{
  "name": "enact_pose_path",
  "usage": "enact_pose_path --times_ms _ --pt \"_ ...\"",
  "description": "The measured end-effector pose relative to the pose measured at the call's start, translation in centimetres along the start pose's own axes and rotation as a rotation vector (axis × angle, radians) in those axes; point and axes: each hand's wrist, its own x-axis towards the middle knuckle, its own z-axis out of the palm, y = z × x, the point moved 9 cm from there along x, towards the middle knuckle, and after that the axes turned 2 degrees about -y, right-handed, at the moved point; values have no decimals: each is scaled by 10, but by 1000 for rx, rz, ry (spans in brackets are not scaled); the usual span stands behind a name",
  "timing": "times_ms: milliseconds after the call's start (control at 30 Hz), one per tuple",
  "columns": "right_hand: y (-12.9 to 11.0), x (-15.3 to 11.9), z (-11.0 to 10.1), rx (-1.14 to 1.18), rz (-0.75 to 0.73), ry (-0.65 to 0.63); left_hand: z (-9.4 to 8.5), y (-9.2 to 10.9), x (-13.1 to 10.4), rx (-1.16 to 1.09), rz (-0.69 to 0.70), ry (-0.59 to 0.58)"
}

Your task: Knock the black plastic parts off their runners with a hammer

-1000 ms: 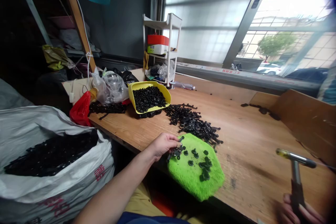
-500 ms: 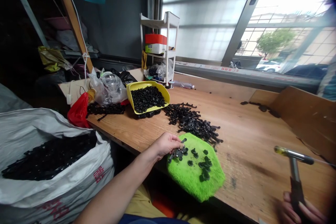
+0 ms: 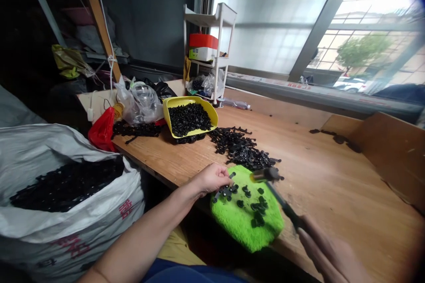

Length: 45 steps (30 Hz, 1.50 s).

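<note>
My left hand (image 3: 215,178) pinches a small black plastic part (image 3: 229,191) with short arms at the left side of a fuzzy green cloth pad (image 3: 245,232). Several loose round black pieces (image 3: 259,208) lie on the pad, to the right of that hand. My right hand (image 3: 327,247), smeared by motion, is closed around the dark handle of a hammer (image 3: 282,201). The hammer's head, yellowish at one end, hangs above the pad's upper right edge. Just behind the pad, a heap of black plastic parts (image 3: 244,148) covers the wooden tabletop.
A yellow scoop-shaped tray (image 3: 214,119) full of small black pieces sits beyond the heap. At left, a white woven sack (image 3: 20,141) holds more black parts. Plastic bags (image 3: 141,104), one red (image 3: 101,135), and a white shelf rack (image 3: 221,53) stand behind. A wooden board (image 3: 392,154) borders the right.
My right hand has swung the hammer leftward from the far right to over the green pad. My left hand stays at the same spot on the pad. The view has shifted slightly.
</note>
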Motion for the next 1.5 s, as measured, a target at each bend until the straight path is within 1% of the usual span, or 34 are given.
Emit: enact_pose_path --times_ms 33,67,100,133,233,267,300,367,400,433,533,567,633,733,767,800,867,900,1000,1133,1300,1400,1500 --pt "-8 9 4 11 15 -69 0 0 0 4 -5 6" --pt "-16 15 11 22 10 -173 -1 1 0 8 -9 11" --pt "-20 20 14 12 9 -206 -1 1 0 14 -12 13" --pt "-23 23 13 2 1 -199 -1 1 0 19 -14 12" --pt "-17 25 0 -34 -3 -37 -1 2 0 27 -20 14" --pt "-13 24 0 -42 2 -31 -1 2 0 28 -22 12" --pt "-10 23 1 -49 12 -43 -1 2 1 27 -26 10" --pt "-8 21 10 -60 11 -152 -1 2 2 22 -37 8" --pt "-10 20 11 -72 -2 -174 -1 2 2 21 -41 5" --pt "-13 20 10 -83 -27 -159 -1 3 2 20 -43 3" --pt "-21 20 3 -142 -61 -51 0 5 2 32 -54 -5" --pt "-20 21 4 -167 -25 -53 1 6 2 33 -62 -8" --pt "-19 20 13 -175 25 -165 1 6 2 33 -79 -12" --pt "-23 21 8 -111 65 -113 1 5 3 37 -91 -13" --pt "-23 21 7 -100 88 -114 1 5 3 41 -92 -13" --pt "-23 21 10 -96 111 -144 1 5 4 45 -93 -12" --pt "-25 22 18 -95 145 -250 0 6 4 51 -91 -10" --pt "-27 23 19 -86 152 -265 0 6 5 51 -91 -9" --pt "-31 27 15 -62 177 -226 0 4 5 51 -104 -8" --pt "-35 31 19 -122 167 -291 0 1 6 36 -108 -10" --pt "-37 32 23 -144 166 -300 -1 -1 7 44 -112 8" --pt "-37 31 19 -108 159 -265 -1 1 4 58 -111 6" --pt "-28 23 10 38 130 -181 -3 2 -3 34 -88 4"
